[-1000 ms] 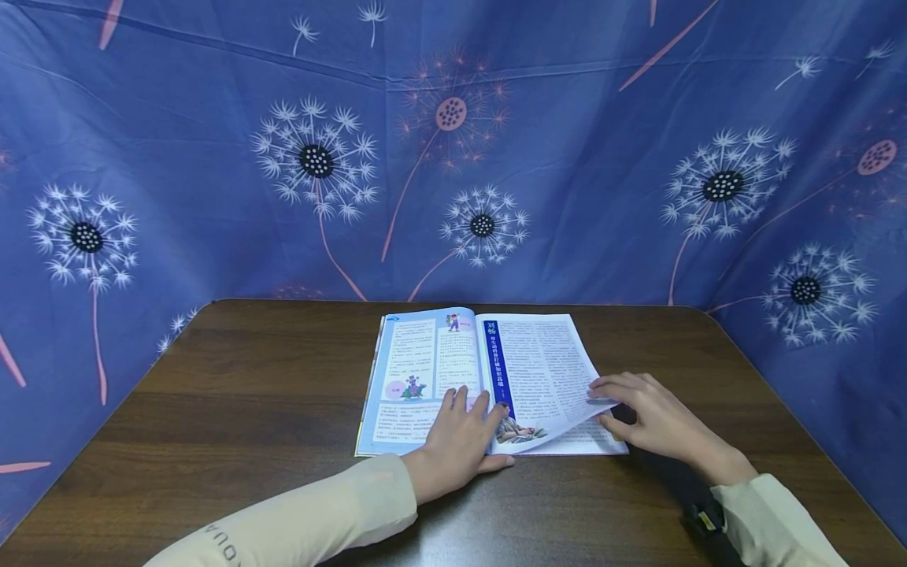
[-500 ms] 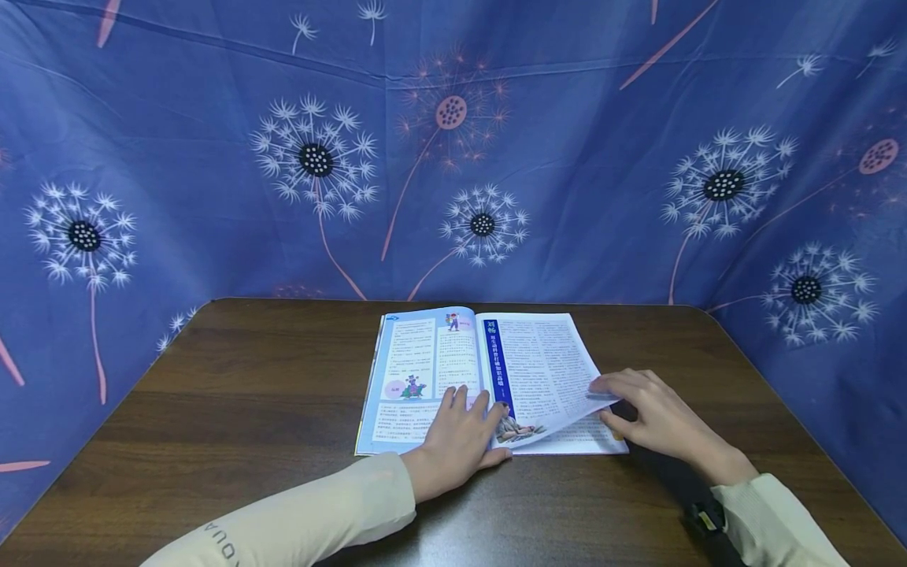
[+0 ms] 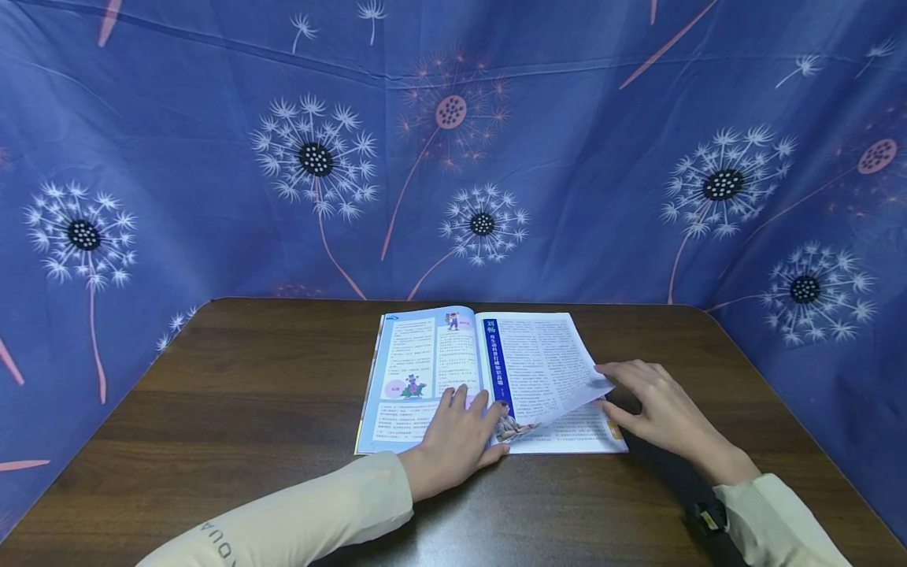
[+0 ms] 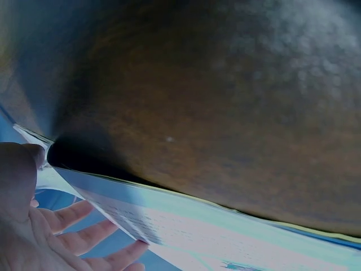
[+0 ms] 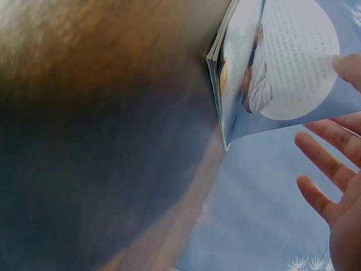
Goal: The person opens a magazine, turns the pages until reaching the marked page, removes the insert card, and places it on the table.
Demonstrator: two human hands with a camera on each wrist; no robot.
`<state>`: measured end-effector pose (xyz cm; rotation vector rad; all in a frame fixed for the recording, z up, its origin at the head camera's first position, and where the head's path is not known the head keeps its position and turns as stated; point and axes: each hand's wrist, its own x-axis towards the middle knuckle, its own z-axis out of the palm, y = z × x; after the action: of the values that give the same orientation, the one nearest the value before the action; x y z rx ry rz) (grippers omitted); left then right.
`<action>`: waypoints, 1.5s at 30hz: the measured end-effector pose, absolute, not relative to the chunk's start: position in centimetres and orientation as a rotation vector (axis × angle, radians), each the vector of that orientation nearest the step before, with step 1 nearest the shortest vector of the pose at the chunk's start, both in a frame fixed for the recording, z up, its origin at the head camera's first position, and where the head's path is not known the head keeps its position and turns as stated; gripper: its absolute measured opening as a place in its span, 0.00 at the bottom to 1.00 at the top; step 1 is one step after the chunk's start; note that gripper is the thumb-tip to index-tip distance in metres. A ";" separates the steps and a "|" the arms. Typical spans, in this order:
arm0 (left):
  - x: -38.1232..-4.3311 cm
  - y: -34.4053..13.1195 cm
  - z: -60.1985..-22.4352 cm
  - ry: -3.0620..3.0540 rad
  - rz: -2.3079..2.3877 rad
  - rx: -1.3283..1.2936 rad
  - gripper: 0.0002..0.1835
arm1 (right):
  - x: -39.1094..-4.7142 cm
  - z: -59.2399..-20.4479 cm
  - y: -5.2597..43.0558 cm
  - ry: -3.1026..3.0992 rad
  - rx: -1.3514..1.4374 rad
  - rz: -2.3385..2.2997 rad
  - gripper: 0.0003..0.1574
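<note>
An open magazine (image 3: 542, 354) lies on the table in the head view. Its left page (image 3: 409, 358) has a light-blue border; the right-hand page carries a dark-blue title strip. My left hand (image 3: 453, 441) rests over the lower middle near the spine, fingers spread, thumb at the bottom edge. At the right edge, my right hand (image 3: 662, 409) holds the lifted lower corner of the right page between thumb and index finger. Another printed page (image 3: 574, 433) shows beneath. In the right wrist view the raised page (image 5: 299, 62) passes between the thumb (image 5: 348, 68) and the spread fingers.
The magazine rests on a brown wooden table (image 3: 269, 394). Behind and at both sides hangs a blue cloth (image 3: 567, 157) with dandelion prints. A dark strap-like object (image 3: 707, 516) sits by the right sleeve.
The lower right corner of the page has risen and curled further up, uncovering more of the page beneath. My right hand has moved slightly up with it. The left hand stays nearly still.
</note>
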<state>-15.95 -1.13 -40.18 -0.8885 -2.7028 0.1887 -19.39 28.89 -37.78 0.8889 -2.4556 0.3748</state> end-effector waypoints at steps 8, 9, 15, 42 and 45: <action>-15.9 -1.3 -40.1 -2.699 0.187 -0.879 0.26 | -19.4 -37.6 29.0 -2.429 0.875 0.361 0.35; -15.9 -1.4 -40.1 -2.693 0.182 -0.878 0.26 | -19.4 -37.6 29.0 -2.426 0.877 0.362 0.36; -15.9 -1.5 -40.0 -2.656 0.162 -0.871 0.25 | -19.3 -37.7 29.0 -2.433 0.885 0.362 0.38; -15.9 -1.7 -39.9 -2.662 0.032 -0.843 0.48 | -18.6 -39.2 28.6 -2.699 0.999 0.322 0.32; -15.9 -1.7 -40.0 -2.623 0.038 -0.845 0.51 | -18.5 -39.3 28.5 -2.697 1.019 0.306 0.32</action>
<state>-15.90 -1.69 -39.97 -0.8452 -2.6229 0.0384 -18.54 28.53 -39.30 1.0186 -2.6972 0.3063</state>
